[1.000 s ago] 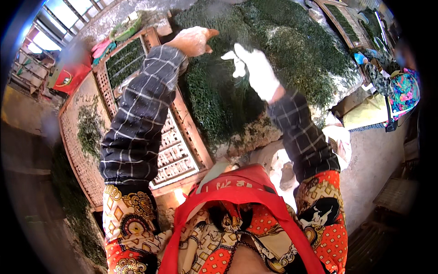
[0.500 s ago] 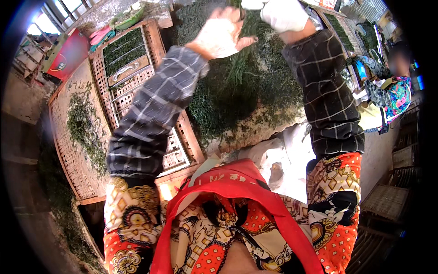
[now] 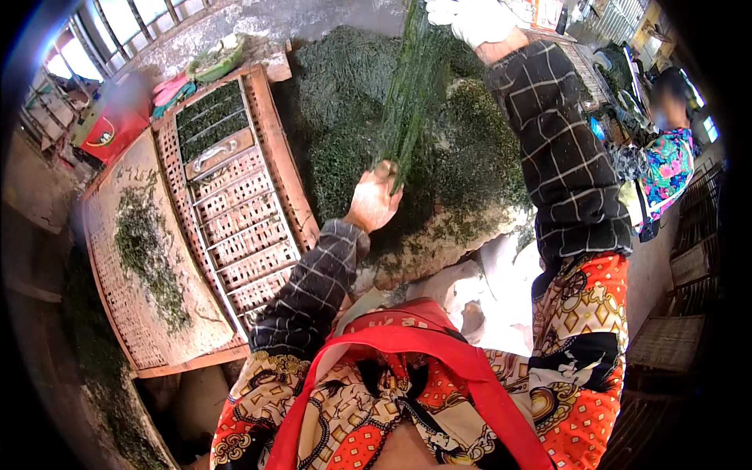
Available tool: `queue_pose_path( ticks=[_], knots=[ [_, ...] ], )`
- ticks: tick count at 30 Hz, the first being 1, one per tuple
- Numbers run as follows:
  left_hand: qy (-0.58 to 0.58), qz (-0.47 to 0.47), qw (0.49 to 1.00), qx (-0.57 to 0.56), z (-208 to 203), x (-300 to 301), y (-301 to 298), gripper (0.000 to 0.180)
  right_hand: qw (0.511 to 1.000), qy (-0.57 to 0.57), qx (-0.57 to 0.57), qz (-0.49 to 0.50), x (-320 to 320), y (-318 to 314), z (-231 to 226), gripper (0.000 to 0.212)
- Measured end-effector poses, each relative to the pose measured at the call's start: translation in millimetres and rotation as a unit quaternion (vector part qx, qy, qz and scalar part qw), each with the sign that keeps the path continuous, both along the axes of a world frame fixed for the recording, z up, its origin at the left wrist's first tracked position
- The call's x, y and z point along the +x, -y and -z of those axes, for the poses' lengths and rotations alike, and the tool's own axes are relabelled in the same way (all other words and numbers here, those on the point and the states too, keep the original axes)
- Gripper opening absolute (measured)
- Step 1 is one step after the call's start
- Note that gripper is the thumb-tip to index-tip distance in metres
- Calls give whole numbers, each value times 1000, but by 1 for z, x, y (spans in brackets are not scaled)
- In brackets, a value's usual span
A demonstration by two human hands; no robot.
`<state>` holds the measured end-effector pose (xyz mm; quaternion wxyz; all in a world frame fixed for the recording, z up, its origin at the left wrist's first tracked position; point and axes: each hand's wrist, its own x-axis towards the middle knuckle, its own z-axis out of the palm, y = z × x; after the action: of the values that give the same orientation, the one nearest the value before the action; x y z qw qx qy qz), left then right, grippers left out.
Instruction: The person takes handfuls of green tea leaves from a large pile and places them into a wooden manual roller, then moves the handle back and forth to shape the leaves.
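A long bundle of green seaweed strands (image 3: 415, 94) runs from the top edge down to my bare left hand (image 3: 374, 200), which is closed around its lower end. Up at the top edge my right hand (image 3: 479, 22), in a white glove, has its fingers bent beside the upper strands and appears to grip them; part of that grip lies out of view. Beneath the stretched bundle, heaped dark green seaweed (image 3: 345, 141) covers a pale slab (image 3: 439, 235).
To the left, a slatted frame (image 3: 243, 205) lies over a woven rack (image 3: 286, 176), partly covered with seaweed. Another woven panel (image 3: 207, 321) adjoins it. A green basin (image 3: 219, 63) and red bag (image 3: 117, 117) stand behind. A co-worker (image 3: 666, 164) is at the right.
My left hand, open near the top edge before, has come down toward me and closed on the strands, now drawn out long. My right hand stays near the top edge.
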<state>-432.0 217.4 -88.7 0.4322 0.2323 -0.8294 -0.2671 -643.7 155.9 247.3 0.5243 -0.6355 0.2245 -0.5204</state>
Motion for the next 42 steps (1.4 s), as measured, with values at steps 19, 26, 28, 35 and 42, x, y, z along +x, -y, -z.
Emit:
queue_pose_path(
  ticks=[19, 26, 28, 35, 42],
  knots=[
    [348, 140, 840, 392, -36, 66, 19, 59, 938, -214, -143, 234, -16, -22, -18, 32],
    [-104, -32, 992, -59, -232, 1, 43, 32, 909, -257, -203, 256, -10, -26, -14, 33],
    [-204, -10, 978, -36, -255, -29, 32, 39, 914, -235, -226, 240, -1, -21, -20, 34],
    [89, 261, 897, 345, -127, -38, 14, 13, 987, 77, -144, 6, -33, -46, -46, 39],
    [242, 120, 962, -43, -206, -12, 6, 18, 960, -73, -11, 271, -29, -66, 32, 32]
  ],
)
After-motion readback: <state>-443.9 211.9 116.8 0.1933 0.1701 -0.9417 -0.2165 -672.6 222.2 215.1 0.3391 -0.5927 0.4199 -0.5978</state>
